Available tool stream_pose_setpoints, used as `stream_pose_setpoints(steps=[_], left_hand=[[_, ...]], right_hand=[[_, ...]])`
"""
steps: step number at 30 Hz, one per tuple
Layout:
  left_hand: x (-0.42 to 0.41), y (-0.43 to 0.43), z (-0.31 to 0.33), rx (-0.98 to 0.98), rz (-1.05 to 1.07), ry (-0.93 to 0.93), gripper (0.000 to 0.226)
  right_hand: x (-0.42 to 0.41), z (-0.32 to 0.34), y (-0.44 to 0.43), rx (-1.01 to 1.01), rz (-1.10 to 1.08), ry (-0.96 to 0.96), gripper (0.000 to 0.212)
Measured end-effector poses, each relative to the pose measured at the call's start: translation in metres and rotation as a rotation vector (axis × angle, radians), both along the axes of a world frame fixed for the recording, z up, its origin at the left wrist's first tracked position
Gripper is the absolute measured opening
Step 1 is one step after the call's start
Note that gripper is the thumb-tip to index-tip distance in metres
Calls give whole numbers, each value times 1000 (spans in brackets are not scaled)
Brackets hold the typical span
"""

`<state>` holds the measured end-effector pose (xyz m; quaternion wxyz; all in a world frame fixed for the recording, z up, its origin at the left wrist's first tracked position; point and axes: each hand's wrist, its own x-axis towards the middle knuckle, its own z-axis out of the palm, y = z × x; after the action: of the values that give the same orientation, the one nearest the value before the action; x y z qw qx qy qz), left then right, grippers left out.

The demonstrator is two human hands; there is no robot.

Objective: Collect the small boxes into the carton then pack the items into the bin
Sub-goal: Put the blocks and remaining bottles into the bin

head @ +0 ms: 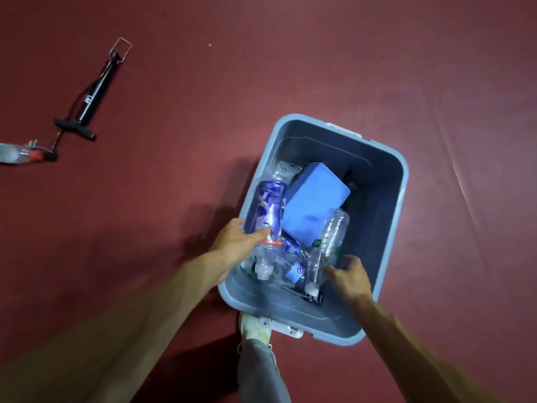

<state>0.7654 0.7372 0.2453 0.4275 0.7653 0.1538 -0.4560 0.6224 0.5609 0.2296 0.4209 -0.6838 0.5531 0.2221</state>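
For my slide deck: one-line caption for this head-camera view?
Both hands, left hand and right hand, reach into a blue bin of plastic bottles.

1. Grey-blue bin (389,181) sits on the red floor (261,68), with a blue block (315,203) and clear bottles inside.
2. Left hand (236,241) rests on a blue-labelled bottle (268,207).
3. Right hand (348,276) touches another clear bottle (328,242).
4. Black pump (90,97) lies way off left.
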Motion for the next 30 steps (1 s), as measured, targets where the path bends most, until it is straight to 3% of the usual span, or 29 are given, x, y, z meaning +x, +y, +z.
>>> stream_pose_setpoints(steps=[4, 10, 15, 22, 30], left_hand=[[10, 20, 15, -23, 40, 21, 62], [16, 104, 47, -77, 283, -39, 47], [-16, 237, 69, -55, 550, -93, 44], [-146, 481, 88, 28, 926, -211, 38], [-363, 726, 93, 175, 1235, -187, 27]], right_hand=[[20, 13, 20, 20, 99, -47, 33], [80, 29, 108, 55, 283, -125, 38], [115, 44, 236, 96, 538, -187, 43], [65, 69, 463, 169, 1019, -170, 45], [-60, 83, 715, 318, 1182, -109, 43]])
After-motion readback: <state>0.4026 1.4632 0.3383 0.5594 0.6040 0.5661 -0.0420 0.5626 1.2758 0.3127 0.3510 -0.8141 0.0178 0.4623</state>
